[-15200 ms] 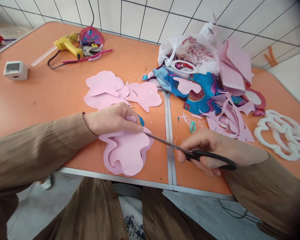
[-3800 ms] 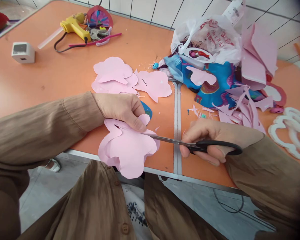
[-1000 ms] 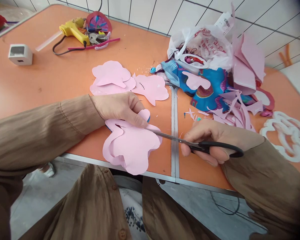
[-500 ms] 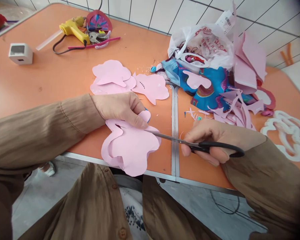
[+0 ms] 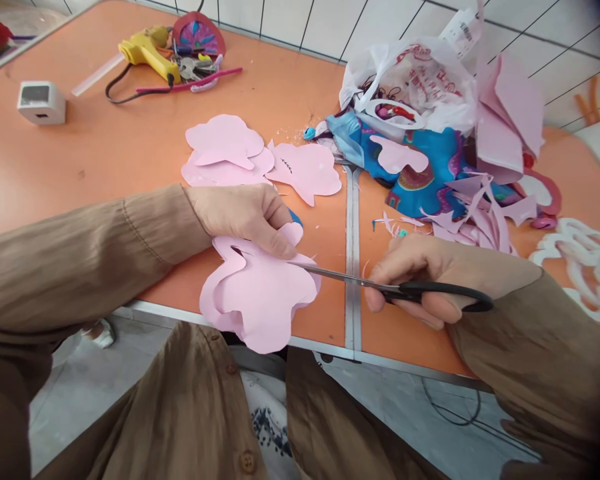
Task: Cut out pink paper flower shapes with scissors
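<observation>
My left hand pinches the upper edge of a pink sheet cut in a wavy, petal-like outline, which hangs over the front edge of the table. A partly separated strip curls along the sheet's left side. Black-handled scissors are held in my right hand, fingers through the loops. Their blades lie nearly together and reach the sheet just right of my left thumb. A bit of blue shows behind the sheet by my left fingers. Beyond my left hand lie several pink cut-outs, one with a small dark leafy mark.
Pink scraps, blue patterned fabric and a white plastic bag crowd the right rear. White looped pieces lie far right. A yellow glue gun and a white box sit at the left rear. A metal seam crosses the table.
The view has shifted slightly, so the things at the back right appear a little farther right. Both hands, the sheet and the scissors keep almost the same pose.
</observation>
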`<state>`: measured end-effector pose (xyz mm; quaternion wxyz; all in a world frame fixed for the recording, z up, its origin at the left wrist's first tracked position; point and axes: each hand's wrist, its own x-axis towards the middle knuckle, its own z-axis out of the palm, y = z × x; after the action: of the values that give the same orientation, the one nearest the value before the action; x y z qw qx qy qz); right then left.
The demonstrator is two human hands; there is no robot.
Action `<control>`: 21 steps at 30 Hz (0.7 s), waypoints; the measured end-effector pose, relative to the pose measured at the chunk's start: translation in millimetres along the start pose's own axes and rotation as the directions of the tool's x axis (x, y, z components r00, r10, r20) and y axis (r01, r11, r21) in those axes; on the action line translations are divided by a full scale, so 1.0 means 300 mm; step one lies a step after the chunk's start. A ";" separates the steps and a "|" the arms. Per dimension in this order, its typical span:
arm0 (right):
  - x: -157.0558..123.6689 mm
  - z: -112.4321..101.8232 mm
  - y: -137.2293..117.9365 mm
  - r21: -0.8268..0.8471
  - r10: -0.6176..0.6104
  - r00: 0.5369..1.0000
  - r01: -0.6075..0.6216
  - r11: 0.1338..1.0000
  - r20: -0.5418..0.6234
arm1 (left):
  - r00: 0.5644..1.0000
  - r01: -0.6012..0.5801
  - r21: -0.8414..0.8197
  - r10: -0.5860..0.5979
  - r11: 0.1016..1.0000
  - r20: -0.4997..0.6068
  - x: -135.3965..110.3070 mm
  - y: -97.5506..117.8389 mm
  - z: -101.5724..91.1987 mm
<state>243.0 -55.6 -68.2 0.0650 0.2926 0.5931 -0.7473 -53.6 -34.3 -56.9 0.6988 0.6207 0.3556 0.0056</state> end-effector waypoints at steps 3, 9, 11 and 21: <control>0.001 -0.002 0.003 0.004 -0.014 1.000 0.014 1.000 0.014 | 1.000 -0.017 0.003 0.017 1.000 -0.001 0.003 -0.003 0.000; 0.001 -0.014 0.022 -0.003 -0.015 0.999 0.016 1.000 0.051 | 0.999 -0.034 0.037 0.034 0.999 -0.018 0.004 -0.005 0.000; -0.001 -0.015 0.024 0.006 -0.005 0.999 0.005 1.000 0.038 | 0.999 -0.030 0.044 0.031 0.999 -0.010 0.003 -0.006 -0.001; -0.003 0.004 -0.016 -0.021 0.106 0.994 -0.106 0.994 0.009 | 0.999 -0.028 0.026 0.028 0.999 -0.019 -0.001 -0.001 0.001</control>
<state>241.3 -55.5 -63.5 0.1106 0.3195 0.5840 -0.7380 -53.8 -34.6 -57.2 0.6871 0.6345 0.3535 0.0165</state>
